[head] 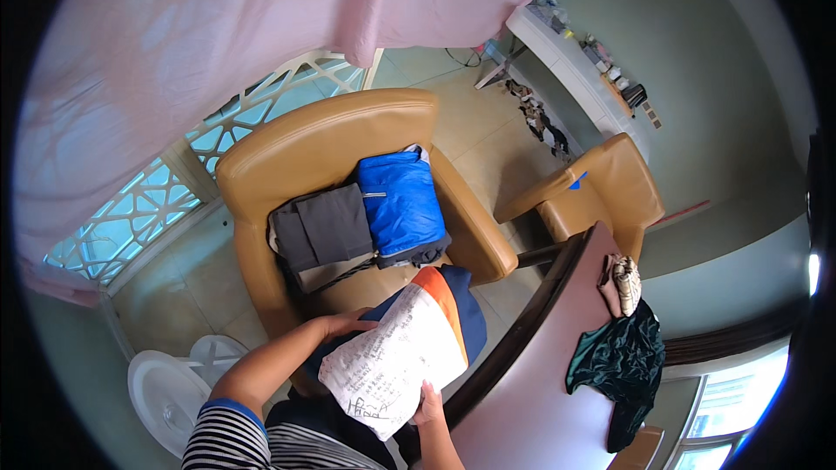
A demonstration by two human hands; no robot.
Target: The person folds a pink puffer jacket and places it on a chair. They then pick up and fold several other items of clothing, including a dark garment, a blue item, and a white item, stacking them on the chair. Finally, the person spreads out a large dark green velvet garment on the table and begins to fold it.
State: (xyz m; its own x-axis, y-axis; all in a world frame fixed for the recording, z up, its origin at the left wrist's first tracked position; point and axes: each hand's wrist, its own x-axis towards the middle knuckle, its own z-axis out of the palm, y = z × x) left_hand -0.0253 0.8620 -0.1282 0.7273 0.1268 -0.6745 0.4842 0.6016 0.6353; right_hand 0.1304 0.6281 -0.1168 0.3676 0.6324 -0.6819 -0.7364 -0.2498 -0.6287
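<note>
Held up in front of my body is a bundle of folded cloth: a white garment [395, 356] with handwriting-like marks and an orange edge [439, 287], against a navy cloth [469, 313]. My left hand [346, 324] grips the bundle at its left side, its fingertips partly hidden. My right hand [429, 403] pinches the lower right edge with the thumb on top. Just beyond, on the seat of a tan leather armchair [326, 121], lie a folded dark grey garment [323, 228] and, to its right, a folded blue jacket [401, 202] on darker cloth.
To the right stands a curved table [522, 398] bearing a dark green velvet garment [617, 359] and small folded cloths [620, 287]. A second tan armchair [588, 196] is behind it. White round stands [163, 398] sit at lower left. A pink curtain [261, 6] hangs over a lattice screen [130, 222].
</note>
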